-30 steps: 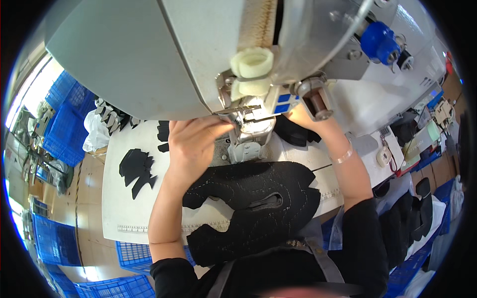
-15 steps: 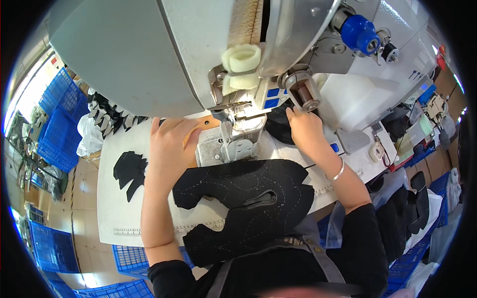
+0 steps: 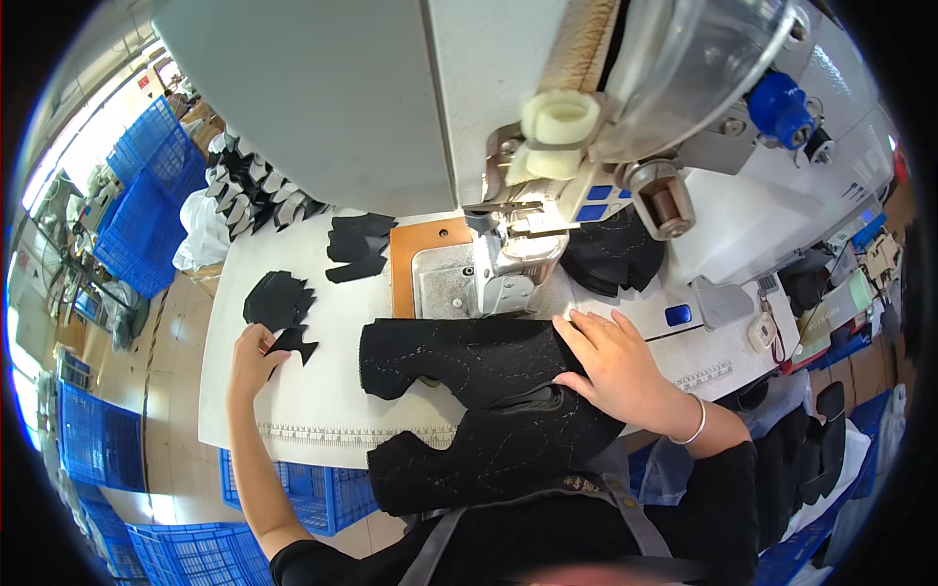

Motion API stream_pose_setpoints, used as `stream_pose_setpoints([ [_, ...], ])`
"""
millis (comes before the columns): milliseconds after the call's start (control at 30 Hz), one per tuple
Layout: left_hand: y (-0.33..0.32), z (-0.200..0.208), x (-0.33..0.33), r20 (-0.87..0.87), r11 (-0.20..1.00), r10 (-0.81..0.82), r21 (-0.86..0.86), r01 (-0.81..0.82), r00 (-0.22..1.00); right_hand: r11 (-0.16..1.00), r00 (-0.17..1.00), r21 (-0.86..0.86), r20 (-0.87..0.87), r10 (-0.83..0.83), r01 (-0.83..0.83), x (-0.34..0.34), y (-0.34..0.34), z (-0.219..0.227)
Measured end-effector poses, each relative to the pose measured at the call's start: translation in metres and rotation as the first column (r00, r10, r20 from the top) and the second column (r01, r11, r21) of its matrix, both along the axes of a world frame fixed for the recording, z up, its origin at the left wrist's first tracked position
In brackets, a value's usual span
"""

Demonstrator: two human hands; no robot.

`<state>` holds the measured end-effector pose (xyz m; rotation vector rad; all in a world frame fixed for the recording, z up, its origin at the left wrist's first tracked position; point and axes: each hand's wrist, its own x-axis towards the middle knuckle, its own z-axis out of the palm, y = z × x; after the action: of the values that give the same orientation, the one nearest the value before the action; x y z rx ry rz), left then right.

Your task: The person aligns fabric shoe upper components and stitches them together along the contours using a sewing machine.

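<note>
A large black fabric piece (image 3: 469, 361), curved and marked with pale dashed lines, lies at the near edge of the white table below the sewing machine head (image 3: 528, 264). My right hand (image 3: 611, 366) rests on its right end, fingers spread. To the left, my left hand (image 3: 256, 359) pinches a small dark cut piece (image 3: 291, 342) with pointed ends. Just beyond it lies a stack of notched black pieces (image 3: 277, 299). More small black pieces (image 3: 357, 244) sit beside the orange plate (image 3: 403, 269). Right of the needle area lies a dark stitched pile (image 3: 616, 249).
Black and grey cut pieces (image 3: 249, 186) are heaped at the far left. Blue crates (image 3: 303, 493) stand below and left of the table. A ruler strip (image 3: 357, 435) runs along the table's front edge. Dark pieces (image 3: 796, 439) hang over a crate at the right.
My left hand has moved from beside the needle area to the small pieces at left and grips one. My right hand has come back from the dark pile onto the large fabric. The view has shifted.
</note>
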<state>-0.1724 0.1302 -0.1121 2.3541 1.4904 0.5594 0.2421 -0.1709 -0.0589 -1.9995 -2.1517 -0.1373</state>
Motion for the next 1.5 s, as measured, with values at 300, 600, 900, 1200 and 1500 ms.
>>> stream_pose_setpoints([
  [300,-0.08,0.107,0.089,0.581,0.841,-0.333,-0.173,0.512,0.743,0.962,0.937,0.255,-0.301,0.177,-0.1,0.002,0.018,0.015],
  [600,-0.123,0.096,0.195,0.435,0.501,-0.789,0.046,0.864,0.435,0.953,0.941,0.245,-0.24,0.239,-0.179,-0.003,0.015,0.027],
  [900,-0.137,0.095,0.2,0.308,0.527,-0.839,0.25,0.812,0.449,0.887,0.855,0.429,-0.382,0.351,-0.172,0.003,0.023,0.041],
  [1200,-0.131,0.123,0.201,0.473,0.676,-0.72,0.317,0.665,0.508,0.952,0.61,0.262,-0.733,0.302,-0.157,-0.008,0.033,0.085],
  [1500,-0.1,0.128,0.215,0.541,0.669,-0.67,0.143,0.73,0.508,0.985,0.564,0.162,-0.808,0.169,-0.063,0.01,0.054,0.07],
])
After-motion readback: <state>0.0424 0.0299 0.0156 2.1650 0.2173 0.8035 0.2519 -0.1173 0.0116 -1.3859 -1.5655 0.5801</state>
